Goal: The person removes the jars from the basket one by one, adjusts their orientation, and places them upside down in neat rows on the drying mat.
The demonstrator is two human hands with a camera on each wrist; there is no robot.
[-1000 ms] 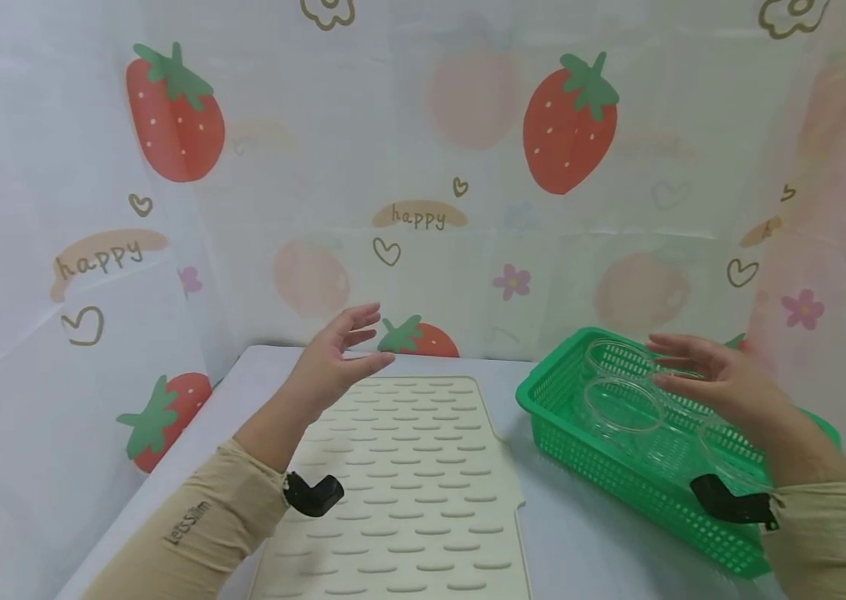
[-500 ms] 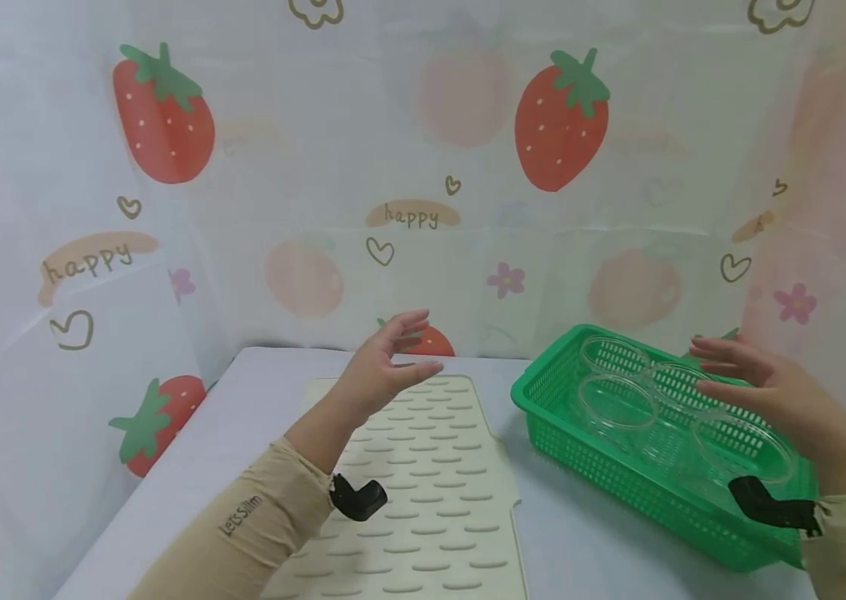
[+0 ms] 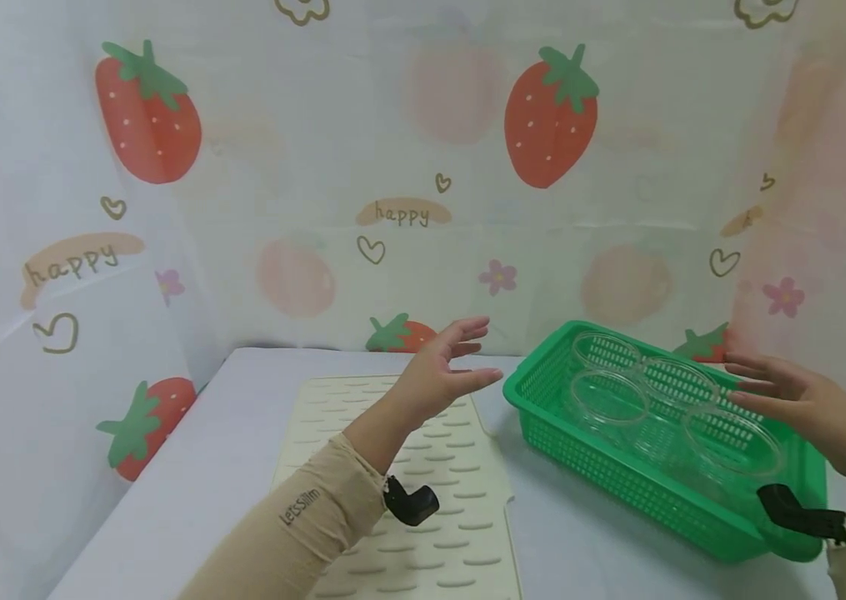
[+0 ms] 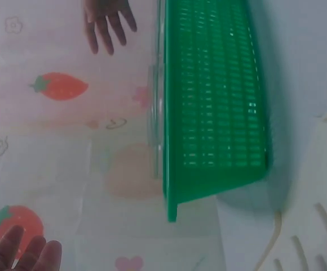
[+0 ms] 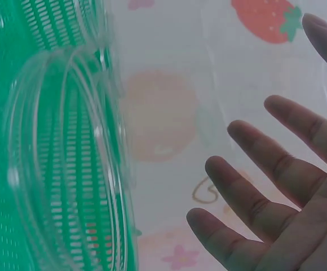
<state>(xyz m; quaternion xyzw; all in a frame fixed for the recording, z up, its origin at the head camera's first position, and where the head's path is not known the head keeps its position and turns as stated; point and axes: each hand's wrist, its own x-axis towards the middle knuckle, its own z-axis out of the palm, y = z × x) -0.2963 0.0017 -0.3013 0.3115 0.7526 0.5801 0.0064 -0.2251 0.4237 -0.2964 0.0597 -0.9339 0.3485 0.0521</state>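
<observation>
My left hand (image 3: 433, 379) hovers over the far end of the cream slotted mat (image 3: 460, 533), fingers extended and holding nothing. To its right stands a green perforated basket (image 3: 603, 475), seen side-on in the left wrist view. Inside it are several clear round containers, among them a front-left one (image 3: 610, 421) and a right one (image 3: 730, 471); their rims reach about the basket's top. My right hand (image 3: 816, 404) is raised above the basket's right end, apart from the containers. Its fingers (image 5: 253, 203) are spread and bare in the right wrist view.
A white-covered table (image 3: 190, 492) carries the mat and the basket. Behind it hangs a pale curtain (image 3: 392, 108) with strawberry prints, closing off the back and sides. The basket's left rim stands beside the mat's right edge.
My left hand has travelled right across the mat toward the basket. My right hand has shifted right and slightly down, uncovering more of the containers. The head view has turned slightly.
</observation>
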